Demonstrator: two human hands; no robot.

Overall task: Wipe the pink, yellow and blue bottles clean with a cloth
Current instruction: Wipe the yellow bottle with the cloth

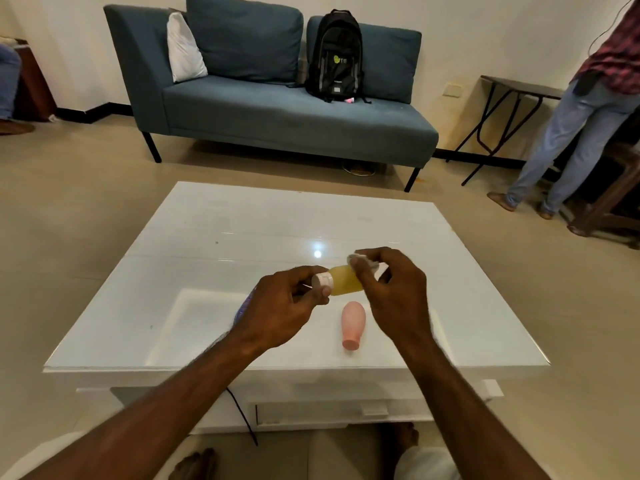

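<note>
My left hand (282,308) holds the yellow bottle (344,280) sideways above the white table (207,244), fingers around its white cap end. My right hand (391,289) pinches a small white cloth (360,258) against the bottle's far end. The pink bottle (353,324) lies on its side on the table just below the yellow one, cap towards me. Only a bluish-purple sliver of the blue bottle (244,304) shows on the table, mostly hidden behind my left hand.
A blue sofa (277,112) with a black backpack (335,57) stands beyond the table. A person in jeans (568,133) stands at the right beside a dark folding table (519,86). A black cable (242,417) hangs over the table's front.
</note>
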